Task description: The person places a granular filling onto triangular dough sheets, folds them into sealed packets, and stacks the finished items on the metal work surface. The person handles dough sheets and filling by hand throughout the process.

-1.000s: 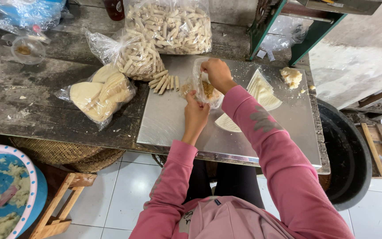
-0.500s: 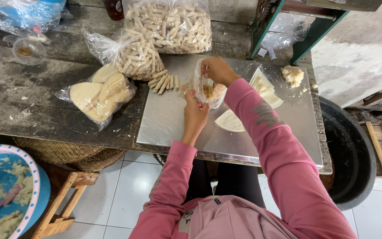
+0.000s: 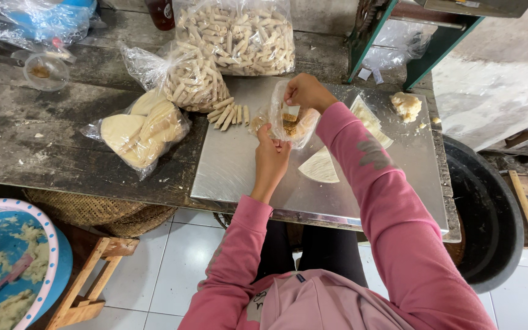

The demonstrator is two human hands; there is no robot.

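Observation:
Both hands work over a steel sheet (image 3: 239, 165) on a dark wooden table. My left hand (image 3: 271, 150) pinches the lower edge of a small clear plastic bag (image 3: 289, 122) holding brown filling. My right hand (image 3: 307, 91) grips the bag's top edge from above. A pale triangular dough wrapper (image 3: 320, 165) lies flat just right of my left hand. A short row of rolled pale sticks (image 3: 227, 114) lies on the sheet to the left of the bag.
Two clear bags of rolled sticks (image 3: 239, 33) (image 3: 194, 82) and a bag of round wrappers (image 3: 139, 131) sit at the left. A dough lump (image 3: 406, 105) lies far right. A black tub (image 3: 490, 214) stands right; a blue bowl (image 3: 7, 263) and a wooden stool (image 3: 93, 281) below left.
The hands stay on the small bag; the right hand has shifted slightly along its top edge. Nothing else has moved.

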